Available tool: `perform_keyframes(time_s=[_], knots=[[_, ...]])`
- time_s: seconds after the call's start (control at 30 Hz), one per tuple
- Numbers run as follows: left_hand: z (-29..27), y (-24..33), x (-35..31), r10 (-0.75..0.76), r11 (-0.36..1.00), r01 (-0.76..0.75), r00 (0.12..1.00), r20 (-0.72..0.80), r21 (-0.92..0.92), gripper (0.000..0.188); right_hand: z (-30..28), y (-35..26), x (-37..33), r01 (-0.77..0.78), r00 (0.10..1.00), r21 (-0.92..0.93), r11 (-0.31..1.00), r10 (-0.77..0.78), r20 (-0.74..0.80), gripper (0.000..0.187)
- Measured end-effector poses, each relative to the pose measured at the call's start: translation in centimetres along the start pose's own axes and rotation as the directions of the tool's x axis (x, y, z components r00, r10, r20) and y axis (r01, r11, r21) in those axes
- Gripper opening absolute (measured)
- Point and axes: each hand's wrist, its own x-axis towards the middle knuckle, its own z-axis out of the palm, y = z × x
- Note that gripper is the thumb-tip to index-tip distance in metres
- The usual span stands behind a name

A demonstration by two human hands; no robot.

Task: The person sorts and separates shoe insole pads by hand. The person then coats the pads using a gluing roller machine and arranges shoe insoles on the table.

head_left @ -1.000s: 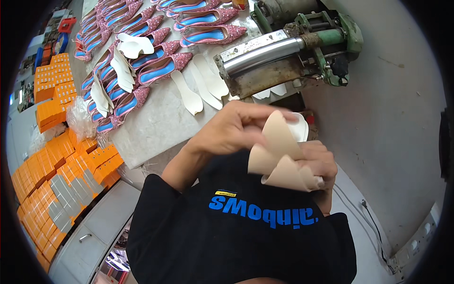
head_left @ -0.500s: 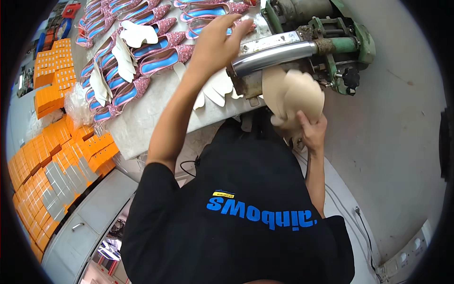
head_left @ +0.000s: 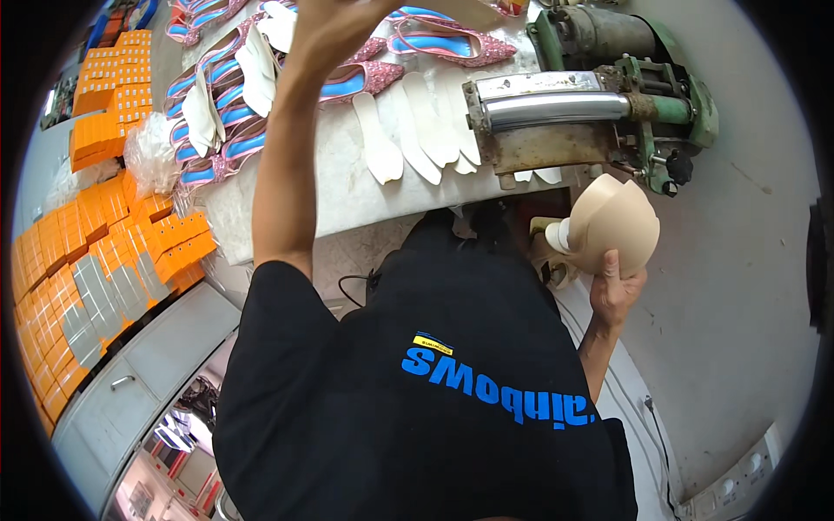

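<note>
Low at the right, my right hand (head_left: 615, 293) grips a fanned bunch of beige shoe insoles (head_left: 615, 227), thumb pressed on the near side. My left hand (head_left: 343, 30) reaches over the far part of the table, its fingers cut off by the upper edge. A tan insole-like piece (head_left: 473, 14) shows just right of it; whether the hand holds it I cannot tell. Pink glitter shoes (head_left: 452, 45) with blue linings stand in rows beneath that arm. Several pale insoles (head_left: 380, 143) lie along the table's near side, left of a green roller machine (head_left: 556, 111).
The grey table (head_left: 321, 204) ends just in front of my body. More pale insoles (head_left: 201, 117) rest on shoes at the left. Orange boxes (head_left: 100, 252) are stacked beyond that side, near a clear plastic bag (head_left: 150, 156). A wall (head_left: 738, 260) borders the right.
My left hand has moved farther away and leftward, partly out of view. My right hand has drawn the insoles back and right, away from the machine. The view has shifted somewhat.
</note>
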Motion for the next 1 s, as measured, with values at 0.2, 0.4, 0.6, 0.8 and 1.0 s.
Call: perform_keyframes(time_s=[0.2,0.4,0.6,0.8,1.0], knots=[[0.6,-11.2,-15.7,0.0,0.856,-0.114,0.975,0.22,0.504,0.022,0.7,-0.3,-0.2,0.061,0.998,0.067,0.996,-0.063,0.032,0.036],[3.0,-11.0,-24.0,-0.069,0.83,-0.075,0.969,0.236,0.553,0.036,-0.1,-0.5,-0.6,-0.002,0.997,0.025,1.0,0.0,0.083,0.039],[8.3,5.0,-18.2,-0.504,0.346,0.704,0.697,0.509,-0.62,0.044,4.3,-3.6,-2.0,0.007,0.975,0.056,0.998,-0.019,0.219,0.046],[10.4,9.3,-13.0,-0.308,0.811,0.372,0.928,0.211,-0.451,0.014,3.7,-4.7,-1.8,0.116,0.964,0.158,0.981,-0.15,0.219,0.05],[14.8,4.9,-8.6,0.31,0.827,-0.333,0.942,0.126,0.453,0.013,3.1,-2.3,3.0,-0.199,0.979,-0.348,0.916,0.2,-0.035,0.032]])
